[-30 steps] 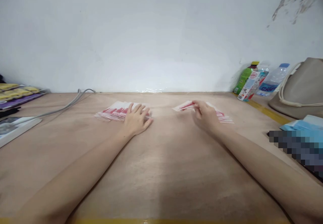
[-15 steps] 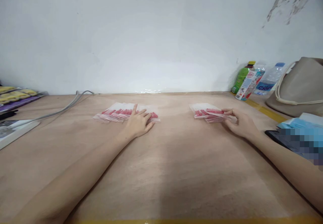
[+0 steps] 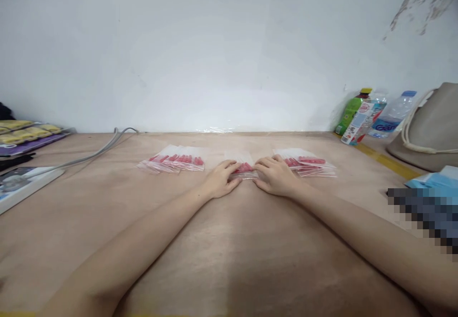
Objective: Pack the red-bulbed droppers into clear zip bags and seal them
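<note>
In the middle of the table lies a small clear plastic bag [image 3: 245,168] with several red pieces in it. My left hand [image 3: 221,179] has its curled fingers and thumb at the bag's left edge. At the opposite edge, my right hand [image 3: 277,176] holds it with bent fingers, the thumb near the bag's lower corner. To the left, a fanned pile of similar bags [image 3: 179,158] lies flat. Another pile of bags [image 3: 315,162] rests just beyond my right hand, which partly covers its left end. What the red pieces are is too small to tell.
Bottles [image 3: 352,112], a carton [image 3: 361,121] and a beige bag [image 3: 429,126] stand at the back right. A blue packet [image 3: 436,181] lies nearer. On the left are a grey cable [image 3: 103,150], a white box [image 3: 32,183] and yellow packets [image 3: 32,133]. A wall [image 3: 214,59] closes the back.
My left hand has moved right, off the left pile, and one bag now lies apart from that pile. My right hand has left the right pile and come to the middle. The view has shifted slightly.
</note>
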The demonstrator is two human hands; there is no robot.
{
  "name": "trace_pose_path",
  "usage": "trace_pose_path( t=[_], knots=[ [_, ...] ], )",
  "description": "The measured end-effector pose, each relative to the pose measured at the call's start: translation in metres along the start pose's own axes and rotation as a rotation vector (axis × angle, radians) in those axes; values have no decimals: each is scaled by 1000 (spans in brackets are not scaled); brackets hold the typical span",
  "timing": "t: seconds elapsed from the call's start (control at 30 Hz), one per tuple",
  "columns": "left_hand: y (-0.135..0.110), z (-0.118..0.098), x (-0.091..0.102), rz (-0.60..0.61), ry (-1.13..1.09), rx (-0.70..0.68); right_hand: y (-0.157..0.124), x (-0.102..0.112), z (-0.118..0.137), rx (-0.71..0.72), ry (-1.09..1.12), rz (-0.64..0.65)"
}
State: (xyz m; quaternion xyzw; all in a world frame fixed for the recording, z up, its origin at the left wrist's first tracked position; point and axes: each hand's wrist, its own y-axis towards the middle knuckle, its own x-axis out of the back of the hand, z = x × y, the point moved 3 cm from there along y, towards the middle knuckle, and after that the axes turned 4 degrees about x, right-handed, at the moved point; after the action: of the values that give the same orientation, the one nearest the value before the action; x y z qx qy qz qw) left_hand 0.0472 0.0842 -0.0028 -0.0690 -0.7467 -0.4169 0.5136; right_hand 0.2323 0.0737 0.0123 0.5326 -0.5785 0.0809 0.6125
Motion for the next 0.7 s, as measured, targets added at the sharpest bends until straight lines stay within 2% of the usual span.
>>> trace_pose_path(
  t=[0.2, 0.33, 0.53, 0.63, 0.7],
  knots=[
    [-7, 14, 9, 19, -78, -87, 3, -15, -4, 75, -6, -44],
    [-5, 14, 8, -13, -95, -82, -2, -14, -4, 46, 66, -100],
    [-4, 14, 9, -42, -101, -65, -9, -21, -10, -14, 366, -215],
    [-5, 15, 8, -50, -88, -69, -10, -28, -16, -45, 363, -266],
    [-5, 16, 8, -56, -72, -80, -9, -31, -17, -45, 306, -236]
  ],
)
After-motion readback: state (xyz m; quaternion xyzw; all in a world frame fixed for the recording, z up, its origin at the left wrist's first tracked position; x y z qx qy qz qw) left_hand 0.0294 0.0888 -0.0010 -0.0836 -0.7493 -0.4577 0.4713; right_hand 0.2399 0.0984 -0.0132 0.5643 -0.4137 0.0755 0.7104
